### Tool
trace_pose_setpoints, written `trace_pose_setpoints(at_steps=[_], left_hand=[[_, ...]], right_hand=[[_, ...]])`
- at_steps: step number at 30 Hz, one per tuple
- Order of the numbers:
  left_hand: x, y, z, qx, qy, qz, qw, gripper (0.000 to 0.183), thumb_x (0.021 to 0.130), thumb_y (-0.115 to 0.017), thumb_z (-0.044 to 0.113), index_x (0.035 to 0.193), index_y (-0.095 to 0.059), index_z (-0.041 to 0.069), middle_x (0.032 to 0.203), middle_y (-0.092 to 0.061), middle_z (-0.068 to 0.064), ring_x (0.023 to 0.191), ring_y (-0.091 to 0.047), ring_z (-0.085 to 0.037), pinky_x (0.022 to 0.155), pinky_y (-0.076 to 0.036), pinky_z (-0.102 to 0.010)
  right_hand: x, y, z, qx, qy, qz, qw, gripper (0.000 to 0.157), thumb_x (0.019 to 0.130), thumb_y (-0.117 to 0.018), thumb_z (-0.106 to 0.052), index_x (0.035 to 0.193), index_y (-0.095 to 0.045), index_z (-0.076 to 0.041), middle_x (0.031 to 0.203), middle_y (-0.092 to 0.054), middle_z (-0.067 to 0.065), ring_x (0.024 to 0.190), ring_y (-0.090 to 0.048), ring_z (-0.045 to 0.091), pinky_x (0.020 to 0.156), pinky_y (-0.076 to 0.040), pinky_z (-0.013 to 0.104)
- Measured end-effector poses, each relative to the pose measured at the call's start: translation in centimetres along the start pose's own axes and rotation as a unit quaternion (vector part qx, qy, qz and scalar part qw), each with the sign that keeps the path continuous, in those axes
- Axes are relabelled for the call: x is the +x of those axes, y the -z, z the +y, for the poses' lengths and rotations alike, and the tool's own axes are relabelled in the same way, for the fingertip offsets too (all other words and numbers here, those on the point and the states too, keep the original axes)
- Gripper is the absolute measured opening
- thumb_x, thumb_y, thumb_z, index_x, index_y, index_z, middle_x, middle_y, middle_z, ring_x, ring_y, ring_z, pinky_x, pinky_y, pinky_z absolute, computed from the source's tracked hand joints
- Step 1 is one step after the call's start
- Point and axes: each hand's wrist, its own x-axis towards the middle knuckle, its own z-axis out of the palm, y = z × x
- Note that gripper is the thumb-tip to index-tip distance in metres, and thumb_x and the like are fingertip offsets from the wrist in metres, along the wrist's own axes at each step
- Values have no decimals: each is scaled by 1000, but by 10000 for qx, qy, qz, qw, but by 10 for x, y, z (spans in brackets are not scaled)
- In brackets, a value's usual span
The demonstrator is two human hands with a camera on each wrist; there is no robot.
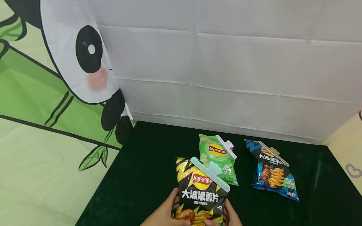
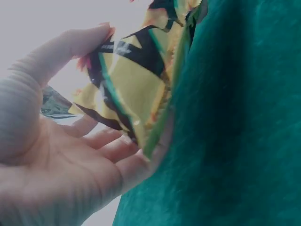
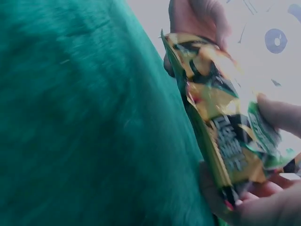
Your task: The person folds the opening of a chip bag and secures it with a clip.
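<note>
A black and yellow Lay's chip bag is held between both hands at the bottom middle of the head view. Across its top corner sits a pale blue bag clip, slanting down to the right. My left hand grips the bag's left side, thumb on the front and fingers behind, as the left wrist view shows with the bag's end. On the other side, my right hand pinches the bag's right edge, thumb in front. In the right wrist view the bag spans both hands.
Behind the held bag lies a green Lay's bag with a white clip. Farther right, a blue and black Lay's bag carries a beige clip. Both lie on a dark green cloth, backed by a white curtain.
</note>
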Motion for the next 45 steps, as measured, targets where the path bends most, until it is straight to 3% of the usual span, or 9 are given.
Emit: trace_pose_setpoints(at_steps=[1,2,5,10,15,21,28,35,45], left_hand=[[-2,2,2,-60,-46,84,9999,88,82,-73,28,147,-16,13,134,-52,-14,119,-54,-26,95,-49,-40],[-4,3,5,-150,-78,161,9997,87,83,-73,27,147,-16,13,134,-52,-14,117,-56,-25,93,-50,-37],[-4,11,10,-402,-202,360,9983,83,85,-71,25,147,-17,14,133,-52,-16,114,-58,-25,89,-53,-32],[-1,25,20,-289,-296,806,9959,80,86,-70,26,147,-19,18,136,-51,-16,117,-57,-25,93,-51,-37],[-1,47,29,-79,-363,1100,9932,79,86,-69,25,147,-18,21,140,-49,-13,122,-55,-26,100,-46,-41],[-5,71,43,112,-524,1411,9885,78,85,-70,20,145,-20,29,139,-50,-9,121,-55,-26,101,-46,-41],[1,95,47,205,-470,1954,9794,73,87,-68,24,143,-22,30,135,-52,-13,113,-59,-24,95,-49,-38],[23,116,36,272,-114,2699,9624,67,86,-68,40,141,-30,28,132,-56,-11,107,-59,-21,93,-48,-36],[55,141,23,321,211,3054,9515,71,84,-65,51,142,-35,23,134,-56,-13,104,-60,-19,96,-47,-40]], right_hand=[[0,-9,-10,-167,-194,313,9992,93,81,-74,-23,146,-13,1,131,-57,13,106,-64,14,85,-55,32],[1,-17,-17,-215,-272,544,9979,95,79,-76,-26,147,-15,-5,135,-53,20,108,-64,19,85,-55,33],[9,-27,-29,-218,6,628,9978,90,81,-75,-26,147,-16,-8,142,-42,28,115,-60,30,87,-55,34],[26,-31,-41,-298,462,552,9970,81,83,-71,-18,146,-20,-15,146,-40,23,123,-55,29,89,-54,31],[45,-42,-55,-574,676,725,9934,82,81,-74,-22,146,-24,-20,146,-43,16,128,-50,33,93,-52,29],[64,-57,-71,-436,1007,664,9917,82,80,-75,-23,146,-26,-28,147,-43,6,132,-47,26,99,-48,29],[97,-69,-73,-324,1376,525,9886,83,84,-72,-24,149,-22,-19,152,-35,9,139,-38,27,112,-35,44],[135,-81,-64,-173,1275,721,9891,79,87,-67,-31,150,-22,-18,147,-44,13,128,-52,27,100,-48,37],[173,-92,-56,-32,592,1317,9895,72,91,-62,-35,150,-25,-18,141,-51,15,121,-57,26,98,-49,40]])
